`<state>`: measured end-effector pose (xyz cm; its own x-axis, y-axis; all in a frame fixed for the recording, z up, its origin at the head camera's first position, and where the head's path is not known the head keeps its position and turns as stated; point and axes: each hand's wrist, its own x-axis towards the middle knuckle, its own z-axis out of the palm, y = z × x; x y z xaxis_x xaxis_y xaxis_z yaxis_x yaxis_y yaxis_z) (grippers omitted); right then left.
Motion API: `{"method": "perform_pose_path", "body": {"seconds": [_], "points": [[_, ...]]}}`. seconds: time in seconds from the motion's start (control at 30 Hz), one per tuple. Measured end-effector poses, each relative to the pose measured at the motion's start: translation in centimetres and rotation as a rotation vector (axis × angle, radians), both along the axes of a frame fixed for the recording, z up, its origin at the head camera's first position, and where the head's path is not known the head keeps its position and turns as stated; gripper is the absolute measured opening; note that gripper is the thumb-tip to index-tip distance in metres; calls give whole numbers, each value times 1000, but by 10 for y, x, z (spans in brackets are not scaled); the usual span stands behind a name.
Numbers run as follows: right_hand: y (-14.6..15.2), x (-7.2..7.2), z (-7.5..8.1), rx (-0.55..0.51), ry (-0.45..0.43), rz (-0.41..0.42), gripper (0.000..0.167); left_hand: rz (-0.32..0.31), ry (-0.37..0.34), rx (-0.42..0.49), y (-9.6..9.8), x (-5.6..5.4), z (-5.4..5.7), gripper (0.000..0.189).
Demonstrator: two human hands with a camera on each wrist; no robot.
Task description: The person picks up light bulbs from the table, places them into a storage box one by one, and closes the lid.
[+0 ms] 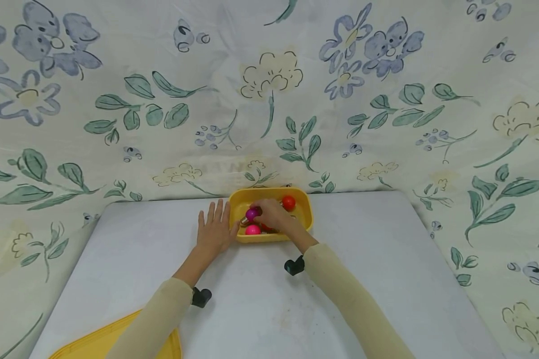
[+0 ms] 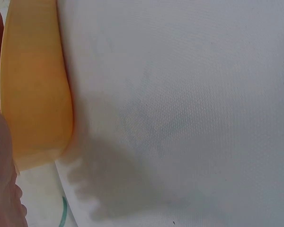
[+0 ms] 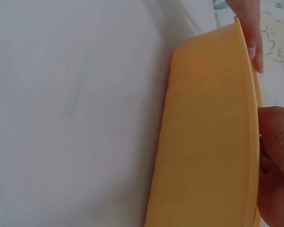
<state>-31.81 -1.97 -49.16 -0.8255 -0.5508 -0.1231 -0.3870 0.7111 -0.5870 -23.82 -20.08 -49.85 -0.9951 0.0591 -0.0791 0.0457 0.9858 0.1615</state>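
At the far edge of the table sits a yellow plastic container (image 1: pixel 306 214) with several small coloured light bulbs in it. My right hand (image 1: pixel 273 214) reaches inside and pinches a purple bulb (image 1: pixel 252 215) with a metal screw base. Close to it lie a pink bulb (image 1: pixel 253 230) and a red bulb (image 1: pixel 289 203); more red shows partly under the hand. My left hand (image 1: pixel 215 230) is at the container's left end, fingers straight, thumb against the rim. In the right wrist view the container wall (image 3: pixel 208 123) hides the right fingertips.
A larger yellow tray (image 1: pixel 112 334) lies at the near left, partly beneath my left sleeve. The white table (image 1: pixel 364 259) meets a flower-patterned cloth (image 1: pixel 269 124) behind and at the sides. Black wrist cameras (image 1: pixel 202 297) hang under both sleeves.
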Motion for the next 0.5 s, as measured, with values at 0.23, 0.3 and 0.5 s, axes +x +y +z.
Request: {"method": "perform_pose_path", "body": {"seconds": [0.23, 0.3, 0.5], "points": [[-1, -1, 2, 21, 21, 14, 41, -1, 1, -3, 0, 0, -2, 73], [-1, 0, 2, 23, 23, 13, 42, -2, 0, -7, 0, 0, -1, 73], [-1, 0, 2, 31, 20, -1, 43, -3, 10, -15, 0, 1, 0, 73]]}}
